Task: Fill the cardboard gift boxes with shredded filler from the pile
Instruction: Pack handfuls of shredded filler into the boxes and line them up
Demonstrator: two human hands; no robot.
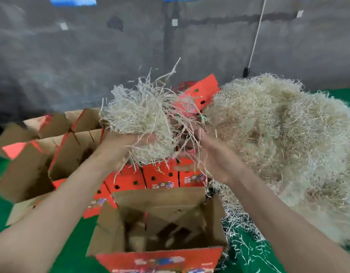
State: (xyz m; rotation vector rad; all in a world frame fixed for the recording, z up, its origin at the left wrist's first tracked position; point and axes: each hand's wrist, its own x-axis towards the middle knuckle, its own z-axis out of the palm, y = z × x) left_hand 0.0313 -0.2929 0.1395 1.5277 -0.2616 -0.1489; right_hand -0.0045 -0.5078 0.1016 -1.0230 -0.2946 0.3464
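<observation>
A clump of pale shredded filler is held up in mid-air above the boxes. My left hand grips it from below, fingers curled into the strands. My right hand is beside the clump on its right, fingers stretched out and blurred, touching loose strands. Below both hands stands an open red cardboard gift box with its flaps up; its brown inside holds no filler that I can see. The big pile of filler rises at the right, apart from the clump.
Several open cardboard boxes with brown flaps crowd the left. Closed red boxes sit behind the near box, another red box leans by the pile. Loose strands litter the green floor. A grey wall stands behind.
</observation>
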